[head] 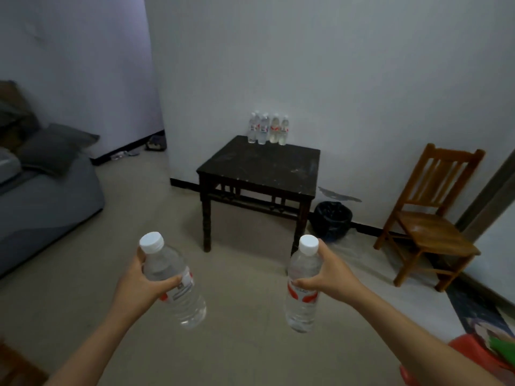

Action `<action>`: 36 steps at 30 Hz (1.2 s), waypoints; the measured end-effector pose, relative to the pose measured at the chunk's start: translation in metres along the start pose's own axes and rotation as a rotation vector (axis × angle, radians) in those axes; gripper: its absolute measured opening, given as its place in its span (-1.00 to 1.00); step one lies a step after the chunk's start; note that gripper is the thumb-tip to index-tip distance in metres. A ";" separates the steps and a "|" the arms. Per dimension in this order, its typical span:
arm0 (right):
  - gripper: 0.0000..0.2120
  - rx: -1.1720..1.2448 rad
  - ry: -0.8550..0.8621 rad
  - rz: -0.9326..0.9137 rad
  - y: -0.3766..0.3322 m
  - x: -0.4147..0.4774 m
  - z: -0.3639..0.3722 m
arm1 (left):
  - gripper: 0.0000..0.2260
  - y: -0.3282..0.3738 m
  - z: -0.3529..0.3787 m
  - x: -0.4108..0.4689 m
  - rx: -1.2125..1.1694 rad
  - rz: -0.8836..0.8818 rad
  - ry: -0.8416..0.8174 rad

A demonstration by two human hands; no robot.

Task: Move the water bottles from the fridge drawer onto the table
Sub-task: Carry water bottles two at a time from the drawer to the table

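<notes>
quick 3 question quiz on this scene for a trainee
1. True or false: the left hand is empty.
2. How many water bottles stand on the dark wooden table?
3. What sits on the floor between the table and the wooden chair? A. a bin with a black bag B. a cardboard box C. a stool

Key:
1. False: it grips a capped bottle; the right hand grips a second bottle.
2. Four, at the back edge by the wall.
3. A.

Six water bottles [263, 129], one table [262, 165] — one chair [429, 227]
</notes>
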State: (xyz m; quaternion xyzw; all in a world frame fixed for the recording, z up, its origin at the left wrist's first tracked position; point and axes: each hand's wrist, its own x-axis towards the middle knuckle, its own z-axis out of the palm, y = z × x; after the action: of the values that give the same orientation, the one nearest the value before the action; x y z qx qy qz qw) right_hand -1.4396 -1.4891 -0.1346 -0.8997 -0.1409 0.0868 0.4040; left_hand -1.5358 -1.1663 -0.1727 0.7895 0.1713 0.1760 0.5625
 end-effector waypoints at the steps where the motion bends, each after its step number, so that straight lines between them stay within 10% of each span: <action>1: -0.27 -0.004 -0.002 -0.011 -0.010 0.006 0.010 | -0.24 -0.005 -0.014 0.006 -0.001 0.002 0.013; 14: -0.36 0.104 0.005 -0.016 -0.147 0.103 0.163 | -0.32 -0.071 -0.196 0.134 0.014 0.024 0.083; 36: -0.37 0.065 -0.065 -0.154 -0.245 0.434 0.254 | -0.25 -0.094 -0.243 0.446 0.047 0.066 0.124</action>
State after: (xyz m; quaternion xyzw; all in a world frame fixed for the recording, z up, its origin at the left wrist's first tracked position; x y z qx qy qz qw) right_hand -1.1432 -1.0149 -0.1361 -0.8693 -0.2197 0.0892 0.4338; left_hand -1.2650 -0.7271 -0.1500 0.7952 0.1838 0.2388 0.5262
